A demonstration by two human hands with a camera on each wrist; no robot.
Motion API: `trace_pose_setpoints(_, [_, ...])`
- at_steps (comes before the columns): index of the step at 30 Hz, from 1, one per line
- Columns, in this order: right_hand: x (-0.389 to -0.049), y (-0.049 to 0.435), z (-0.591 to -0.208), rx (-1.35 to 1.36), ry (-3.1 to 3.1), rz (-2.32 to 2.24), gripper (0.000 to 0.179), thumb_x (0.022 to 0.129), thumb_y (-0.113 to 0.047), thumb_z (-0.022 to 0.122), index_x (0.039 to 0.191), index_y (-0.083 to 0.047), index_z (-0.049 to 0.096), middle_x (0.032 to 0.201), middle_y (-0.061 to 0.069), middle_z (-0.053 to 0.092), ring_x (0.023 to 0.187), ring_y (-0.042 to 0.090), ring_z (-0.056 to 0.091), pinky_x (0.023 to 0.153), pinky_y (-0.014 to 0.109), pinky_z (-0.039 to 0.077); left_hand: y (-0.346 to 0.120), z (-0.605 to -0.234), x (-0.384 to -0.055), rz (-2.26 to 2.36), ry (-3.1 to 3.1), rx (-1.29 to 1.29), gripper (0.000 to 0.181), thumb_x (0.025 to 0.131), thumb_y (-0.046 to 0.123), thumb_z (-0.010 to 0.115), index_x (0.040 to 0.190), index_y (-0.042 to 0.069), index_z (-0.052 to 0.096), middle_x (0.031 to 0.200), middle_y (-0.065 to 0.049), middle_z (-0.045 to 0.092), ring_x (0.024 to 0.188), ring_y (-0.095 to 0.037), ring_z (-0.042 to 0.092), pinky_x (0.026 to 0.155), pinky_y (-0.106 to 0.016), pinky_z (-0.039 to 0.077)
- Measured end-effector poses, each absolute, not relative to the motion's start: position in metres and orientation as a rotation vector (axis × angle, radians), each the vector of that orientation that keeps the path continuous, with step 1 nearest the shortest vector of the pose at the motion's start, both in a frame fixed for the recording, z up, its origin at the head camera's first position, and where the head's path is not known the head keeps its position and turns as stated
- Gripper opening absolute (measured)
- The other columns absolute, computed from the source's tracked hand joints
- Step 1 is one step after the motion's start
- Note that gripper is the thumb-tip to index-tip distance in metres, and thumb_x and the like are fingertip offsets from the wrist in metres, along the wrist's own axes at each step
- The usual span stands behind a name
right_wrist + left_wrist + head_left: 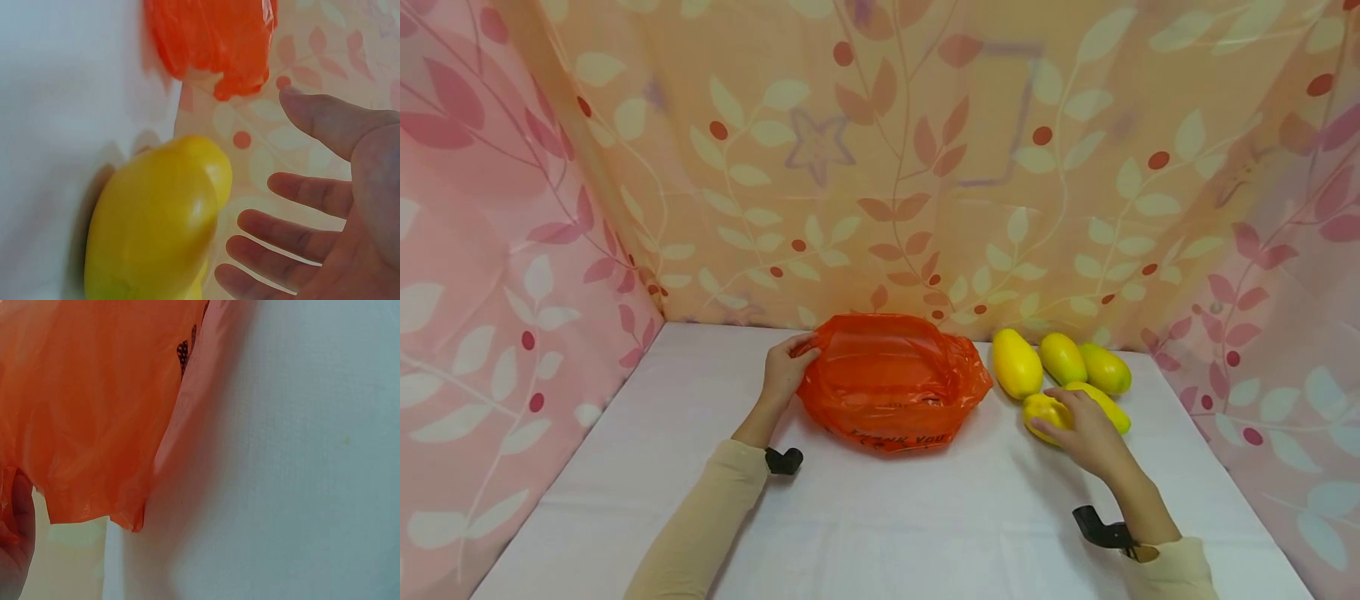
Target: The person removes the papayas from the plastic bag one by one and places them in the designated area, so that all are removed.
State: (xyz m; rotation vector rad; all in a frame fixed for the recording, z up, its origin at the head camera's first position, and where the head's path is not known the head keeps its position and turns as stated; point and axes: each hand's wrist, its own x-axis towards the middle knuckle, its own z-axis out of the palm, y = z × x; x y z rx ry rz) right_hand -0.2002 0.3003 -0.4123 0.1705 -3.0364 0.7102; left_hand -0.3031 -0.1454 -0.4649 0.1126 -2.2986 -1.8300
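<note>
An orange-red plastic bag (880, 425) with dark "THANK YOU" print lies on the white table, its mouth spread toward the head camera. My left hand (781, 377) pinches the bag's left edge between thumb and fingers; in the left wrist view only part of that hand (24, 540) shows beside the hanging plastic. On the right, my right hand (1092, 437) is over the nearest yellow mango (1042, 410). The right wrist view shows its fingers spread and apart from the mango (153, 219), with nothing in the palm.
Several more yellow mangoes are grouped behind and beside the near one, among them a large one (1017, 364) close to the bag and a greenish one (1107, 369) at the back right. Leaf-patterned curtains (895, 167) enclose the white tabletop (880, 525) at back and sides.
</note>
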Motion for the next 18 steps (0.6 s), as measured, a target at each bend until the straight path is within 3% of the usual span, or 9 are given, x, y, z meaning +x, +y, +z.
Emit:
trace_pose_setpoints(7, [-0.200,0.293,-0.416,0.223,-2.996,0.678,0.069,0.089,-0.048,0.066,0.133,0.002,0.053,0.128,0.028,0.054,0.114,0.043,0.051,0.098,0.063,0.042,-0.149,-0.460,-0.300,-1.811,-2.313,0.064,0.035,0.090,0.013,0.069,0.125,0.007,0.067,0.130,-0.012,0.064,0.125,-0.024,0.055,0.105,-0.040,0.046])
trace_pose_setpoints(14, [-0.197,0.282,-0.430,0.228,-2.902,0.670,0.060,0.088,-0.039,0.070,0.130,0.001,0.056,0.121,0.025,0.058,0.111,0.041,0.052,0.097,0.060,0.043,-0.158,-0.462,-0.292,-1.823,-2.314,-0.040,0.045,0.090,0.018,0.070,0.134,0.012,0.060,0.138,-0.010,0.059,0.123,-0.026,0.055,0.096,-0.024,0.051])
trace_pose_setpoints(18, [-0.193,0.275,-0.436,0.254,-2.783,0.680,0.053,0.087,-0.031,0.073,0.126,0.000,0.059,0.119,0.023,0.061,0.109,0.040,0.054,0.096,0.059,0.045,-0.166,-0.459,-0.283,-1.818,-2.340,-0.102,0.052,0.091,0.019,0.069,0.139,0.008,0.054,0.142,-0.016,0.054,0.130,-0.031,0.052,0.104,-0.038,0.047])
